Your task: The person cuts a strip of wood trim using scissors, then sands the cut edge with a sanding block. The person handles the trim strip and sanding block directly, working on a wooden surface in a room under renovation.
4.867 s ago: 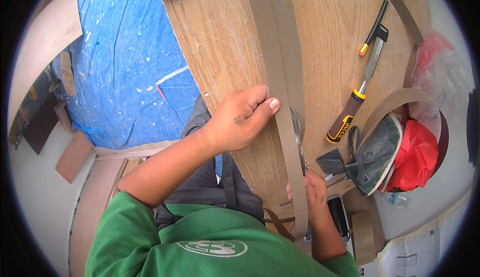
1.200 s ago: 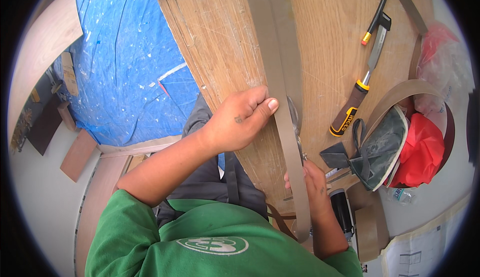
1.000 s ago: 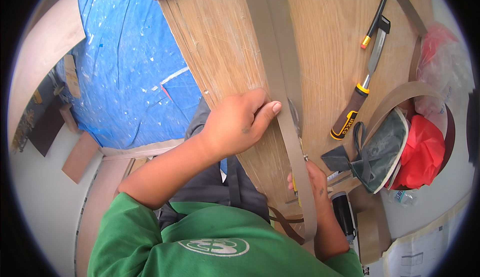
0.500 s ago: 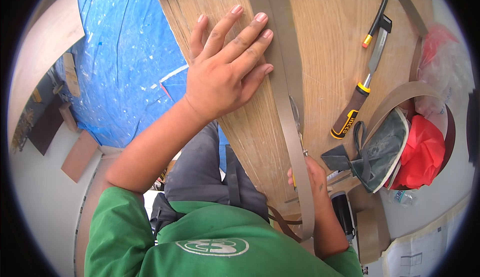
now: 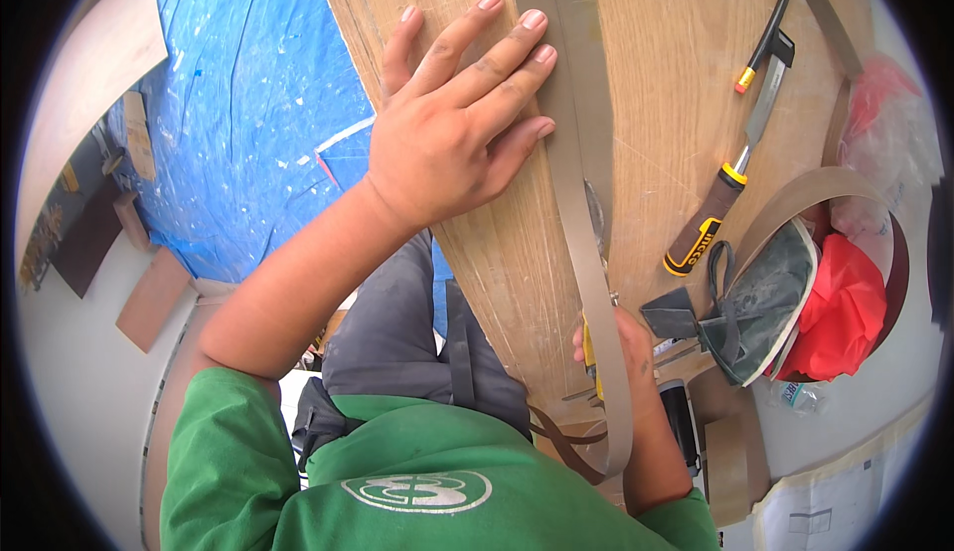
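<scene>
My left hand (image 5: 452, 139) lies flat with fingers spread on the wooden board (image 5: 477, 283). Its fingertips reach the edge of a long grey-brown edging strip (image 5: 566, 104) running along the board. Toward me the strip narrows to view, hangs off the near end and curls back in a loop. Behind it, my right hand (image 5: 632, 340) is closed around yellow-handled snips (image 5: 590, 347), whose metal blade and pivot show beside the strip. The strip hides part of the fingers and tool, so I cannot tell whether the blades touch it.
A chisel (image 5: 708, 218) with a dark and yellow handle lies on the right, a pencil (image 5: 767, 34) against its tip. Beyond it are a dark green pouch (image 5: 760, 303), red cloth (image 5: 845, 298) and coiled strip (image 5: 899, 283). Blue sheeting (image 5: 238, 84) covers the left floor.
The view has shifted slightly, so the board and tools sit a little further right. My left hand stays flat on the board; slightly more of the yellow handle shows in my right hand.
</scene>
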A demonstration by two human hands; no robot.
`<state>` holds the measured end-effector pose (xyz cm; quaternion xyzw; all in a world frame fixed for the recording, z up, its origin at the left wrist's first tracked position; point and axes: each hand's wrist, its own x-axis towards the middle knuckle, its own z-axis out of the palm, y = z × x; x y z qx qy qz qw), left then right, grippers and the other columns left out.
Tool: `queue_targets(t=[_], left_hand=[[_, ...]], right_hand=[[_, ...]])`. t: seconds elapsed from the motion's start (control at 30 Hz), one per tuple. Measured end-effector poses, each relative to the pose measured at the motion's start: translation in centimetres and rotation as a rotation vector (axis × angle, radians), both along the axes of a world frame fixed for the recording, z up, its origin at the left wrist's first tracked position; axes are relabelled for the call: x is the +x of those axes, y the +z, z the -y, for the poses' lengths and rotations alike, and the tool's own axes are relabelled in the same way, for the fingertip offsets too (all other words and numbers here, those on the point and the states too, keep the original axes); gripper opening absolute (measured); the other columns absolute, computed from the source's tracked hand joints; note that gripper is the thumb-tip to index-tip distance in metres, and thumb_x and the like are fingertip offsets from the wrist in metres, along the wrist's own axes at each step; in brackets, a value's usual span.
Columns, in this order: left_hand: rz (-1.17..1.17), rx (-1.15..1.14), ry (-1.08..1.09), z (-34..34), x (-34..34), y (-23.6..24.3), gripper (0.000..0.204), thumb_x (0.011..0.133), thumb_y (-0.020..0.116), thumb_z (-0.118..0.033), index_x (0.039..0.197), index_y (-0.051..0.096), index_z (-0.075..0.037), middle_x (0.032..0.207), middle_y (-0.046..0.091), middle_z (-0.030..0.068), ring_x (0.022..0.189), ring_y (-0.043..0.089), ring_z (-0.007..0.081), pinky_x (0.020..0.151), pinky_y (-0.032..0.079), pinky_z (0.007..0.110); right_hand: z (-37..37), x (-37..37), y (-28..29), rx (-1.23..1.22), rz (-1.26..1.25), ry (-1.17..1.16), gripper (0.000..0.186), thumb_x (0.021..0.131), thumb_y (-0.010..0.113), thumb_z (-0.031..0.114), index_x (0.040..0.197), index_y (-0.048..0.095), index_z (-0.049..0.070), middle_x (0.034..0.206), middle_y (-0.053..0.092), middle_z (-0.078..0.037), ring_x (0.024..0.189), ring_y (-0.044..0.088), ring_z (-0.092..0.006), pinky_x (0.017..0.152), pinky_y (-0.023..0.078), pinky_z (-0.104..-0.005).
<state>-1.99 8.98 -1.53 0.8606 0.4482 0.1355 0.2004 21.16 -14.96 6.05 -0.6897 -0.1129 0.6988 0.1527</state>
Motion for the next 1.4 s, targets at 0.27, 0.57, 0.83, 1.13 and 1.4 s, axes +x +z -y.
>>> queue_targets(t=[0.27,0.57,0.83,1.13,1.4], left_hand=[[0.006,0.006,0.010,0.1,0.0,-0.3,0.052,0.087,0.082,-0.034,0.135,0.073,-0.017,0.152,0.064,-0.0009,0.151,0.048,0.0262,0.129,0.017,0.056],[0.003,0.005,0.011,0.0,0.1,-0.2,0.052,0.087,0.083,-0.033,0.135,0.074,-0.015,0.152,0.065,0.0019,0.151,0.048,0.0282,0.129,0.017,0.054],[-0.020,0.010,-0.003,0.0,0.1,0.0,0.050,0.090,0.081,-0.032,0.136,0.074,-0.013,0.152,0.066,0.0035,0.153,0.047,0.0292,0.130,0.016,0.054],[-0.012,0.004,-0.010,-0.1,0.1,-0.1,0.050,0.090,0.081,-0.031,0.136,0.074,-0.012,0.152,0.065,0.0050,0.153,0.047,0.0295,0.130,0.015,0.054],[-0.012,0.000,-0.010,-0.1,0.2,-0.1,0.051,0.090,0.081,-0.031,0.137,0.074,-0.013,0.153,0.065,0.0049,0.154,0.046,0.0297,0.130,0.015,0.054]], right_hand=[[0.0,0.1,-0.5,0.034,-0.003,-0.018,0.040,0.108,0.058,0.038,0.110,0.067,-0.001,0.087,0.069,-0.009,0.071,0.065,-0.0149,0.066,0.052,-0.0276],[0.4,0.6,-0.6,0.033,-0.017,-0.005,0.049,0.108,0.057,0.046,0.112,0.067,-0.002,0.084,0.068,-0.009,0.065,0.063,-0.0129,0.058,0.049,-0.0258],[-1.0,0.4,0.2,0.056,-0.043,0.014,0.035,0.111,0.055,0.032,0.113,0.065,-0.001,0.084,0.061,-0.002,0.074,0.054,-0.0070,0.064,0.044,-0.0246],[-2.1,0.3,0.3,0.071,-0.070,0.031,0.028,0.113,0.054,0.023,0.119,0.063,-0.003,0.088,0.060,0.000,0.080,0.051,-0.0066,0.069,0.045,-0.0258],[-0.9,0.7,-0.4,0.007,-0.091,-0.029,0.026,0.113,0.054,0.021,0.119,0.065,-0.003,0.088,0.059,0.001,0.080,0.051,-0.0066,0.070,0.044,-0.0254]])
